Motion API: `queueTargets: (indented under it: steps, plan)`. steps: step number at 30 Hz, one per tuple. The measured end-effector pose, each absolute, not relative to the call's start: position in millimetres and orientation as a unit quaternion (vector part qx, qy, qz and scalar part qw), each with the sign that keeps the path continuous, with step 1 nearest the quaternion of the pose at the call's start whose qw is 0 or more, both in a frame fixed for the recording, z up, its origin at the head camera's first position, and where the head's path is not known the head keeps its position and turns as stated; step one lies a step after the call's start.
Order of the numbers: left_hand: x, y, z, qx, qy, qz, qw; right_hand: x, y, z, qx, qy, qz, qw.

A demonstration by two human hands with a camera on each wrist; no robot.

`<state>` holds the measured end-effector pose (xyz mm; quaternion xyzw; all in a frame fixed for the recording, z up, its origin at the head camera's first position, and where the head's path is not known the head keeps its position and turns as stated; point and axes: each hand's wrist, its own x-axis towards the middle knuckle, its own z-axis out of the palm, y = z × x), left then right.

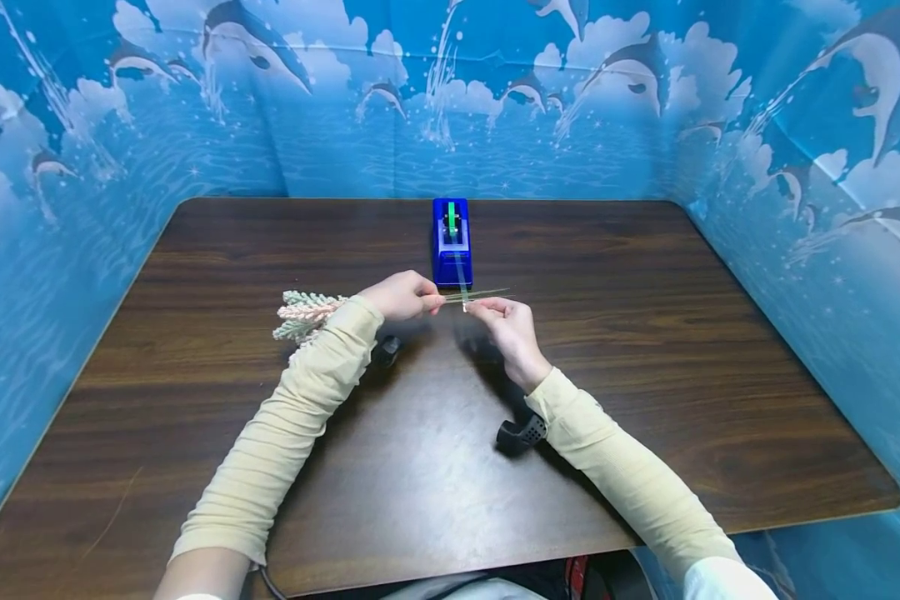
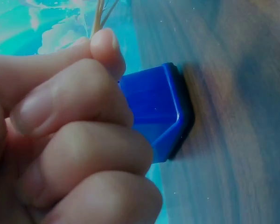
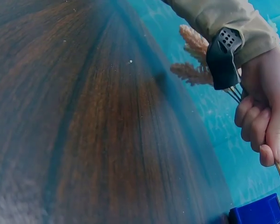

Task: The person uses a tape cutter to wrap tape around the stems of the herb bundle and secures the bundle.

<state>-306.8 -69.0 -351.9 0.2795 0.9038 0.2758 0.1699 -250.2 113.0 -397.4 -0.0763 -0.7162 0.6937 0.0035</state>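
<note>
My left hand (image 1: 401, 296) grips the thin stems (image 1: 491, 293) of a bunch of pale green and pink artificial sprigs (image 1: 306, 312), whose heads lie to the left by the forearm. The stem ends point right. Between thumb and fingertips, my right hand (image 1: 512, 335) pinches the end of a clear tape strip (image 1: 462, 279). The strip runs from the blue tape dispenser (image 1: 440, 262) and crosses the stems in the head view. Curled fingers of the left hand (image 2: 98, 135) fill much of the left wrist view, partly covering the dispenser (image 2: 151, 100).
A dark wood-grain table (image 1: 645, 333) lies under both hands. Blue dolphin-print cloth (image 1: 330, 125) hangs behind and at the sides. Black wrist devices (image 1: 521, 435) sit below both wrists, and a cable (image 1: 270, 583) shows near the front edge.
</note>
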Motion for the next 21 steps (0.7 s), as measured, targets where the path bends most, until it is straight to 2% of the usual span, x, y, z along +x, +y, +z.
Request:
queueTargets:
  steps: [13, 21]
  plan:
    - [-310.4, -63.8, -358.0, 0.292, 0.887, 0.307, 0.184, -254.1, 111.5, -402.0, -0.084, -0.720, 0.689, 0.003]
    - [-311.0, -63.1, -355.1, 0.268, 0.886, 0.319, 0.204, -256.5, 110.6, -405.2, -0.072, -0.745, 0.662, 0.043]
